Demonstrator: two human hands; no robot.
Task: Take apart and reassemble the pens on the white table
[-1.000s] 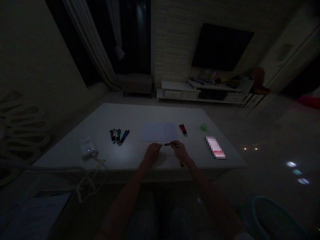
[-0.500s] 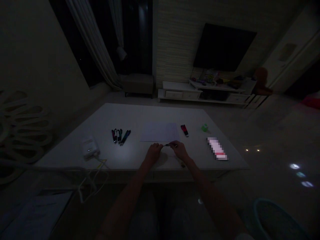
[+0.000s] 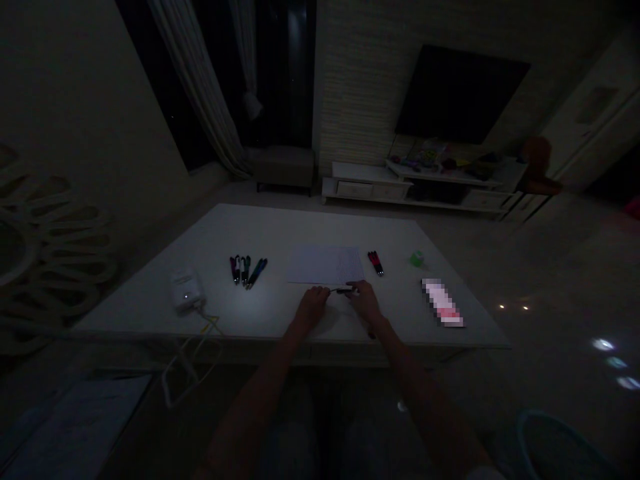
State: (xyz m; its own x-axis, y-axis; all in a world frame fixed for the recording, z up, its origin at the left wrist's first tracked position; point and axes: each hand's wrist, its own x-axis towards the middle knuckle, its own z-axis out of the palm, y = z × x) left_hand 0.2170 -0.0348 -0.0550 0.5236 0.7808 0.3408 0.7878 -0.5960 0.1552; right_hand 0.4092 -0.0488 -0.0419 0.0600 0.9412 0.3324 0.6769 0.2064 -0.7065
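In the dim head view, my left hand [image 3: 313, 307] and my right hand [image 3: 365, 301] meet just in front of a sheet of paper [image 3: 320, 265] on the white table. My right fingers are closed on a pen [image 3: 345, 289] with a white and dark barrel, lying roughly level. A thin dark piece runs from the pen's left end to my left fingertips, which pinch it; whether it is a refill or part of the barrel is too dark to tell. Three red-and-black pens [image 3: 375, 263] lie right of the paper. Several other pens [image 3: 248, 271] lie to its left.
A phone with a blurred screen [image 3: 443, 303] and a small green object [image 3: 417, 259] are on the table's right. At the left sits a white box-shaped device [image 3: 187, 292] with cables hanging over the front edge. Something small and dark [image 3: 371, 333] lies by my right wrist.
My hands have drawn slightly apart, and more of the pen shows between them, its white part now visible. The whole view has shifted a little, moving the table rightward in the picture.
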